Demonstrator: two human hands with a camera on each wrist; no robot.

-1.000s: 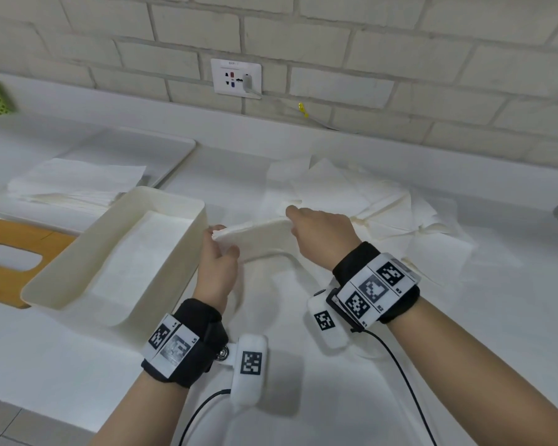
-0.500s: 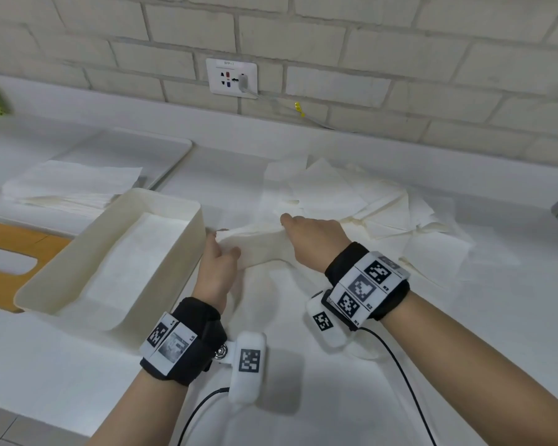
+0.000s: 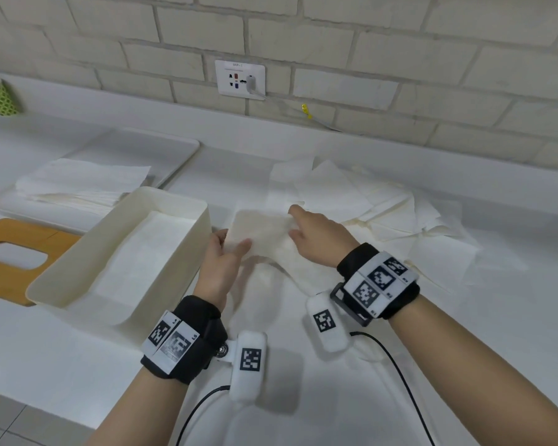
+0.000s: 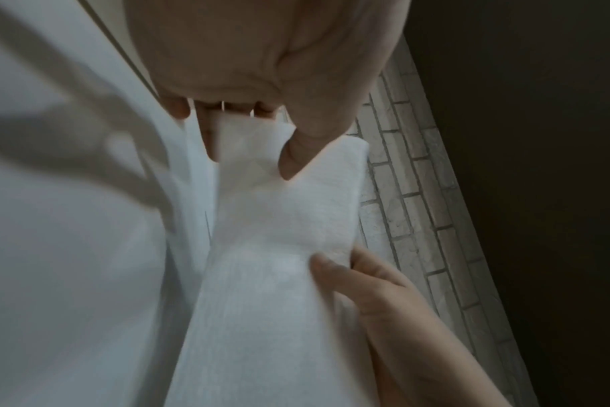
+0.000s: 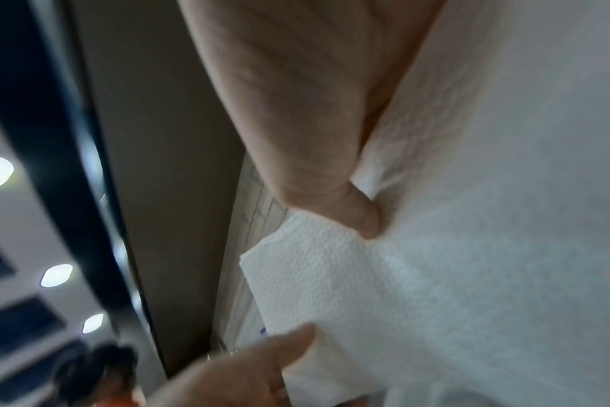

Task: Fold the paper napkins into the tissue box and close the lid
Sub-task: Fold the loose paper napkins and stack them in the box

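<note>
Napkin [image 3: 264, 233] hangs between both hands just beside the open tissue box [image 3: 123, 249] — left hand [image 3: 221, 262] and right hand [image 3: 316, 239] each pinch an upper edge. Thin, limp, tearable paper probably wants gentle grips at its corners.

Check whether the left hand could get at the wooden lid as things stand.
Probably not directly: the left hand pinches the napkin, and the open tissue box stands between it and the wooden lid.
</note>
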